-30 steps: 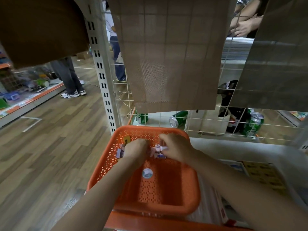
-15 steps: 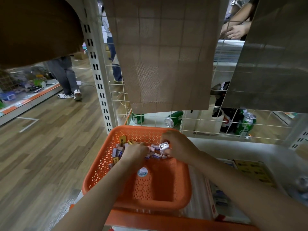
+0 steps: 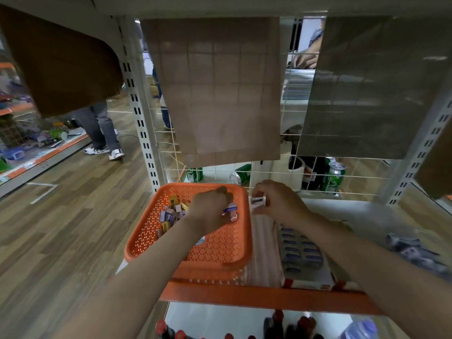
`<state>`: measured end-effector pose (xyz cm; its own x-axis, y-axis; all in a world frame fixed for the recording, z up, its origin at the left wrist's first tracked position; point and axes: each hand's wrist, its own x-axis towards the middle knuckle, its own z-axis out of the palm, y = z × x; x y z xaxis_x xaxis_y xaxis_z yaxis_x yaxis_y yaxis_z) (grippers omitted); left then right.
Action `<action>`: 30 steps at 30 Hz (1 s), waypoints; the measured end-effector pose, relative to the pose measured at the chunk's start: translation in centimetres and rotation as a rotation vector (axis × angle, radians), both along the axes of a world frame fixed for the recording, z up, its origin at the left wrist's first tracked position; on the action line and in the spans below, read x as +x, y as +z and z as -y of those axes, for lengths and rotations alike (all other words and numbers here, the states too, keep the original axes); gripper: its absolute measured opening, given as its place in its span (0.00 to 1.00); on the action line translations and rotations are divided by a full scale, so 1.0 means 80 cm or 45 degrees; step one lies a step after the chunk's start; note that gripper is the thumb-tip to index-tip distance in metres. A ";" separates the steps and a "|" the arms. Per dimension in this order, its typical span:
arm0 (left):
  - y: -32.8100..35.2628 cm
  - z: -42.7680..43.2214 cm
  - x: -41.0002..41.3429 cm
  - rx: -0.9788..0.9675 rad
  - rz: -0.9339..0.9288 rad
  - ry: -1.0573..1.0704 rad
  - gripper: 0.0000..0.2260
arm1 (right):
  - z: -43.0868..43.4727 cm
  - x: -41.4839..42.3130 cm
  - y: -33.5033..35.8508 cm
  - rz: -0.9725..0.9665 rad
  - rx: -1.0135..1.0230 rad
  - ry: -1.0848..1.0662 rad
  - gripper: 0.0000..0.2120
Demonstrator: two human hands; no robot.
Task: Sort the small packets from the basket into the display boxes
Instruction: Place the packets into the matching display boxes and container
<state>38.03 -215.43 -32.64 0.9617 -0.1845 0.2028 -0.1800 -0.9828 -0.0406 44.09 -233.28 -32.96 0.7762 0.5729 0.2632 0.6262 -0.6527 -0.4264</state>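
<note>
An orange perforated basket [image 3: 215,250] sits on the shelf with several small packets [image 3: 172,212] piled in its far left corner. My left hand [image 3: 210,206] reaches into the basket's far side and grips small packets, some showing by my fingers. My right hand [image 3: 276,199] is just past the basket's right rim and pinches a small white-and-purple packet [image 3: 258,201]. Below it lies a display box [image 3: 299,250] holding rows of blue packets, beside a pale row [image 3: 265,241] next to the basket.
An orange shelf edge [image 3: 269,298] runs across the front, with bottle caps below. A white wire grid [image 3: 276,174] backs the shelf, hung with brown mats; green cans stand behind it. A person's legs [image 3: 100,133] stand in the aisle at left.
My right hand has lifted a packet out of the basket and moved right past its rim. My left hand has moved to the basket's far middle. The view has tilted downward.
</note>
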 end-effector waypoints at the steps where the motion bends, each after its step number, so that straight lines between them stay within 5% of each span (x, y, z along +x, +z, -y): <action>1: 0.004 0.010 -0.003 -0.016 0.018 -0.019 0.11 | 0.012 -0.003 0.004 -0.018 0.004 -0.009 0.11; 19: 0.001 0.182 -0.006 -0.069 -0.041 -0.270 0.14 | 0.289 -0.039 0.002 -0.034 -0.012 -0.412 0.10; 30: -0.010 0.223 0.000 -0.082 -0.043 -0.351 0.14 | 0.365 -0.044 -0.012 -0.119 -0.087 -0.681 0.12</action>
